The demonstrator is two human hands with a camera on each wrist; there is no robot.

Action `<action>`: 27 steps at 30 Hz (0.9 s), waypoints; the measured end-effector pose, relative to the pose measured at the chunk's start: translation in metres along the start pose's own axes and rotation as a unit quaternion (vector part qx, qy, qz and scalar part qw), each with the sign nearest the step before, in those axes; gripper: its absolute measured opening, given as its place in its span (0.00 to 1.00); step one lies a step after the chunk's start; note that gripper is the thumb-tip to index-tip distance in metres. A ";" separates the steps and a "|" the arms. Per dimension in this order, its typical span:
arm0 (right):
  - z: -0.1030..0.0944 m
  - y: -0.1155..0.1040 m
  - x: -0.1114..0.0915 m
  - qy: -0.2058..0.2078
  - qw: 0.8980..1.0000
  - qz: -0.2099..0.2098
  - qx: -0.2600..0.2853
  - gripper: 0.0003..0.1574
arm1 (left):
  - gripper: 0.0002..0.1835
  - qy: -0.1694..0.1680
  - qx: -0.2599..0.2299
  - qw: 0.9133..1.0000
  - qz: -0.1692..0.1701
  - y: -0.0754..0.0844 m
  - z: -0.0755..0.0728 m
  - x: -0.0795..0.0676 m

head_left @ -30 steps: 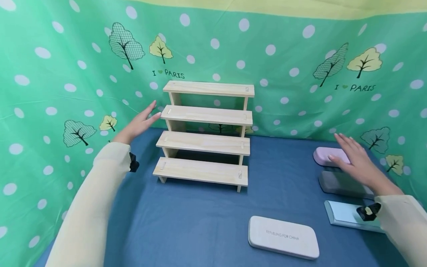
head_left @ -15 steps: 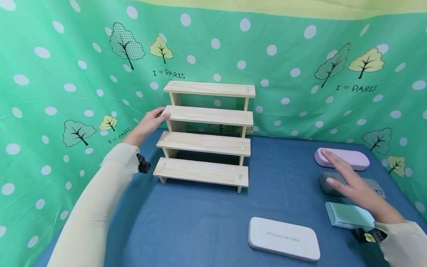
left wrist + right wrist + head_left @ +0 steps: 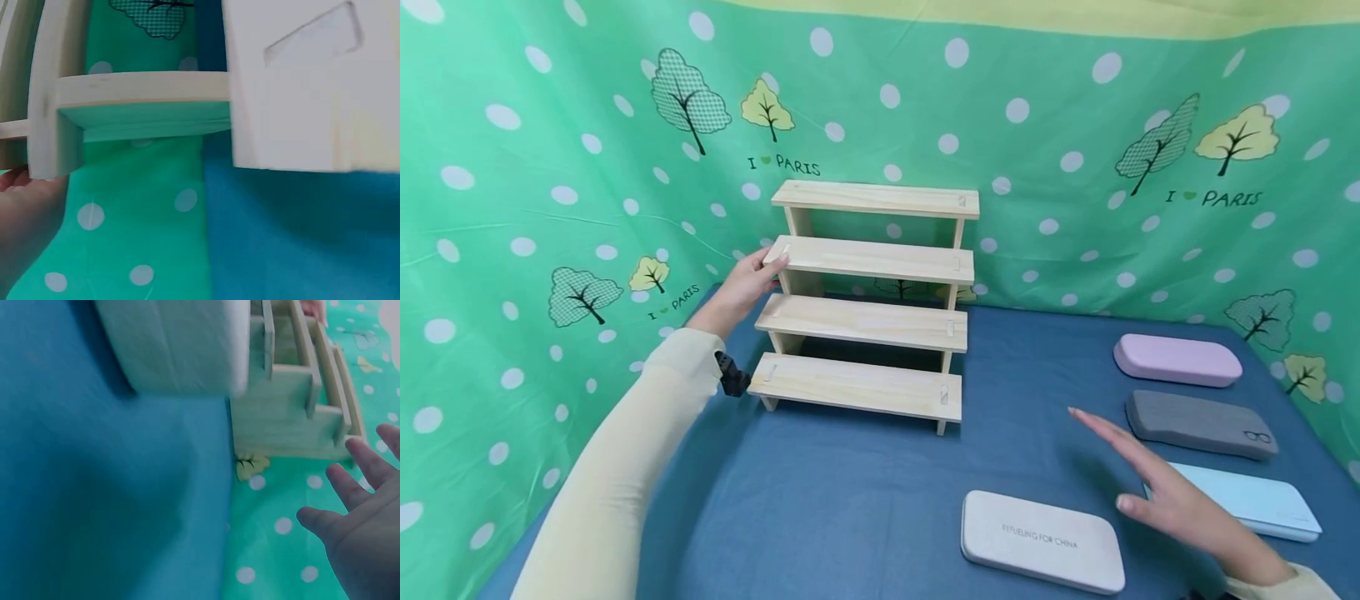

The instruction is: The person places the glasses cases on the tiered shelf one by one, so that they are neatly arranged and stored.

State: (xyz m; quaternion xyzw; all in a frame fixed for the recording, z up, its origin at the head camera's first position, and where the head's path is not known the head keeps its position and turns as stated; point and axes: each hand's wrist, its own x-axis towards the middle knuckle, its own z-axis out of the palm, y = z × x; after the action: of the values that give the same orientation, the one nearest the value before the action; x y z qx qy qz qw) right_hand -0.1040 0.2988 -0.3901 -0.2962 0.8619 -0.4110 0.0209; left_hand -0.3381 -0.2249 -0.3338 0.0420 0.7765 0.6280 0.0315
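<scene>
A pale wooden four-step display shelf (image 3: pixel 861 321) stands on the blue cloth against the green curtain. At the left end of its second board from the top, my left hand (image 3: pixel 737 292) grips the edge, thumb on top and the other fingers partly hidden behind. The left wrist view shows that hand (image 3: pixel 31 212) at a board's end. My right hand (image 3: pixel 1180 504) hovers with fingers spread, holding nothing, just right of a white tin case (image 3: pixel 1041 542) lettered "REFUELING FOR CHINA". The same hand (image 3: pixel 372 525) appears open-fingered in the right wrist view.
Along the right side lie a purple case (image 3: pixel 1177 361), a grey glasses case (image 3: pixel 1198 425) with a glasses mark, and a light blue case (image 3: pixel 1255 500), partly behind the right hand. The polka-dot curtain (image 3: pixel 1037 167) rises behind and at both sides.
My left hand has moved right and taken hold of the shelf's second board. My right hand has come down and left from over the cases, towards the white tin.
</scene>
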 end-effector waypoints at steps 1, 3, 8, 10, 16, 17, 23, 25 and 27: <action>0.003 0.000 -0.002 -0.006 1.000 -0.001 -0.006 0.38 | 0.35 -0.002 -0.001 1.000 0.007 0.000 0.000 -0.001; 0.008 0.000 -0.007 -0.019 1.000 -0.002 -0.004 0.38 | 0.37 -0.007 -0.005 1.000 0.024 0.001 0.001 -0.004; 0.019 0.003 -0.018 -0.062 0.998 0.005 0.024 0.39 | 0.39 -0.013 0.009 0.998 0.062 0.006 0.005 -0.012; 0.022 0.004 -0.020 -0.079 0.996 0.023 0.042 0.40 | 0.39 -0.012 0.009 0.997 0.071 0.005 0.006 -0.012; 0.026 0.010 -0.025 -0.139 0.977 0.126 0.102 0.48 | 0.38 0.009 0.001 0.996 0.090 -0.007 0.005 -0.005; 0.026 0.011 -0.026 -0.145 0.974 0.135 0.110 0.49 | 0.38 0.013 0.002 0.996 0.091 -0.008 0.005 -0.004; 0.028 0.012 -0.026 -0.175 0.959 0.151 0.166 0.50 | 0.38 0.022 -0.009 0.996 0.091 -0.012 0.006 -0.001; 0.028 0.011 -0.025 -0.187 0.953 0.166 0.173 0.50 | 0.38 0.021 -0.015 0.996 0.090 -0.012 0.005 0.000; 0.027 0.011 -0.024 -0.199 0.948 0.176 0.174 0.50 | 0.38 0.021 -0.016 0.996 0.091 -0.013 0.004 0.001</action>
State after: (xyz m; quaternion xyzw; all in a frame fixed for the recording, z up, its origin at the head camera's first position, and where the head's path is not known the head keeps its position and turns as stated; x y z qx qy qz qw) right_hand -0.0816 0.2980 -0.4211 -0.2072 0.7938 -0.4772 0.3150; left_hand -0.3391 -0.2232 -0.3475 0.0982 0.7597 0.6414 -0.0415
